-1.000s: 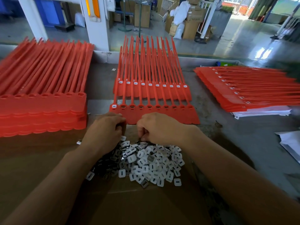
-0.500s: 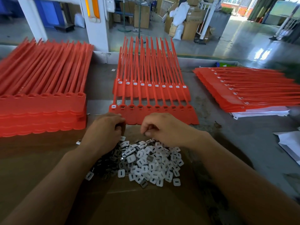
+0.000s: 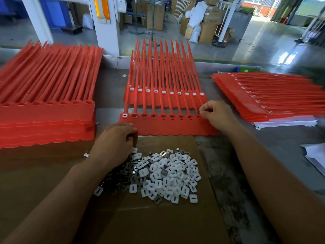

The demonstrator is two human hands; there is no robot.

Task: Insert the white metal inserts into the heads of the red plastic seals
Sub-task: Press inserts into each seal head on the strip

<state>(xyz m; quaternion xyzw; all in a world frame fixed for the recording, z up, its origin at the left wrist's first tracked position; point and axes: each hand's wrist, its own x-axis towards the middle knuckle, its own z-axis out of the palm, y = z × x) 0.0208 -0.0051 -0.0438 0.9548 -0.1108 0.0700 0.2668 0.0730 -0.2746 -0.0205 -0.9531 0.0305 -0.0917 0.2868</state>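
Left forearm (image 3: pixel 58 199) is coming in from lower left, right forearm (image 3: pixel 274 173) from lower right, both bare and stretching forward. Left grip (image 3: pixel 114 141) is sitting knuckles-up, fingers curling under the palm, fingertips hidden, so can't tell if it's holding anything. Right grip (image 3: pixel 219 116) is sitting farther forward, well apart from the left. Its thumb and index finger (image 3: pixel 204 110) are pinching a small dark insert (image 3: pixel 199 112), other fingers curling loosely.

Loose pile of white inserts (image 3: pixel 165 175), some grey side up, lay just right of the left hand (image 3: pixel 114 143). Joined strip of red seals (image 3: pixel 168 125) lay flat beyond it, tails pointing away. Leftmost head held a white insert (image 3: pixel 125 115); other heads showed dark openings. Right hand (image 3: pixel 218 115) sat at the rightmost head.
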